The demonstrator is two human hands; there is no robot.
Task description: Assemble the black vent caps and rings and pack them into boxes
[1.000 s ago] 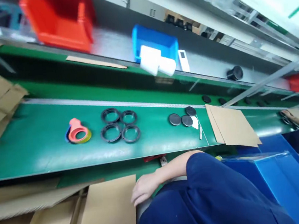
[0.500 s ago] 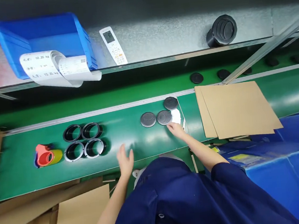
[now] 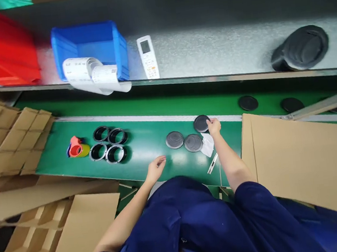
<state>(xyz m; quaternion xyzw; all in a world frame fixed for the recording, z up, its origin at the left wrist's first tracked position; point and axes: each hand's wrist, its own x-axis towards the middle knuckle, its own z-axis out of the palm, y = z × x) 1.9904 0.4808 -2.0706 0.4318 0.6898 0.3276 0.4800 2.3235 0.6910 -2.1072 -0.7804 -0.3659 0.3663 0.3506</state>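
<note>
Your right hand (image 3: 214, 126) reached the far edge of the desk (image 3: 146, 144), its fingers (image 3: 209, 121) on a black disc (image 3: 201, 123), grip unclear, while your left hand (image 3: 156, 169) stayed open and empty, holding nothing.

Glossy green worktop (image 3: 148, 160), black rings (image 3: 107, 155) and dark grey discs (image 3: 174, 139) on it; coral-red tape holder (image 3: 75, 150) beside them; bright red bin (image 3: 0, 47) and bright blue bin (image 3: 87, 42) on a speckled silver shelf (image 3: 209, 53); white labels with grey print (image 3: 81, 69); plain tan cardboard sheet (image 3: 301, 160); deep navy sleeve (image 3: 255, 209)
</note>
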